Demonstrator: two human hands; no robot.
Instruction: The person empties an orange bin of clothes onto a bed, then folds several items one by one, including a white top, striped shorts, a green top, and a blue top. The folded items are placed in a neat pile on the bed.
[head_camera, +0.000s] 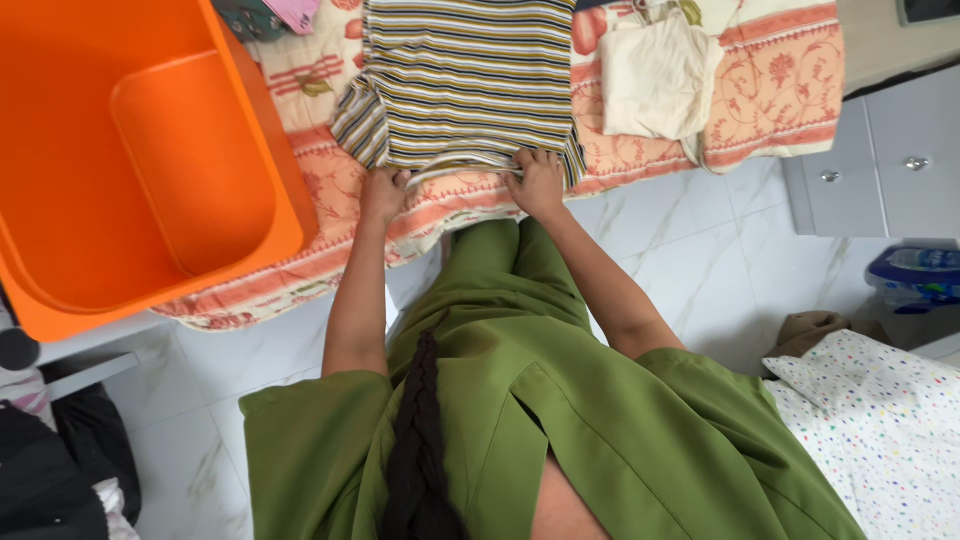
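A striped shirt (465, 80), in navy, white and yellow bands, lies spread flat on a peach floral sheet (770, 90) that covers the bed. My left hand (383, 192) pinches the shirt's near hem at its left side. My right hand (537, 180) grips the same hem on the right. Both hands rest at the sheet's near edge, with my green-sleeved arms reaching forward from below.
A large orange plastic tub (150, 160) sits on the bed at left. A folded cream cloth (655, 80) lies to the right of the shirt. A grey drawer unit (880, 160) stands at right, a spotted white fabric (880, 420) lower right, dark bags (60, 470) lower left.
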